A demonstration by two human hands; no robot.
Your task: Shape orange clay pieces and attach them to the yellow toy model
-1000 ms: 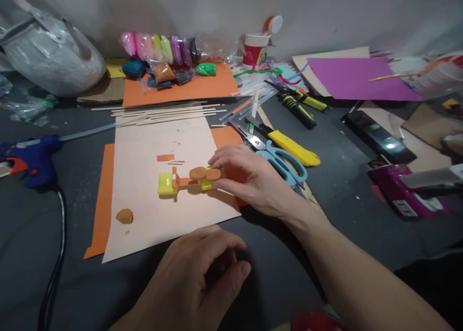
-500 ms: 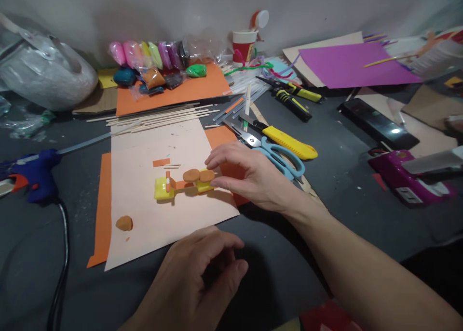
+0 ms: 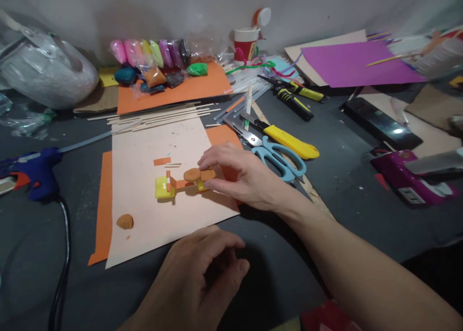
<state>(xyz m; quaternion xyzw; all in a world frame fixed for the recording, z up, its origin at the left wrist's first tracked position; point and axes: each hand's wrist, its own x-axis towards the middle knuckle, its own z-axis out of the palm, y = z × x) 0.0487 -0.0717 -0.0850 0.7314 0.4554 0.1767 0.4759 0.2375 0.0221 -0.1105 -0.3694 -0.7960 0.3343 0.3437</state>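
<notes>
On the cream paper (image 3: 144,244) stands a small model with yellow blocks (image 3: 164,187), an orange strip body and flattened brown-orange clay pieces (image 3: 192,175) on top. My right hand (image 3: 235,174) reaches over its right end, thumb and fingertips closed about the right-hand clay piece and partly covering the yellow block under it. My left hand (image 3: 208,263) rests nearer to me at the paper's front edge, fingers loosely curved with a gap to the thumb, holding nothing. A separate brown clay lump (image 3: 125,221) lies at the paper's lower left.
Blue-handled scissors (image 3: 278,157) and a yellow utility knife (image 3: 289,140) lie right of the paper. A blue glue gun (image 3: 41,174) is at the left, its cord trailing forward. Behind are wooden sticks (image 3: 162,119) and clay packets (image 3: 155,56); a purple stapler (image 3: 408,177) is at the right.
My right hand has shifted slightly left, its fingers closing over the right-hand clay piece. My left hand stays where it was. The view has moved a little.
</notes>
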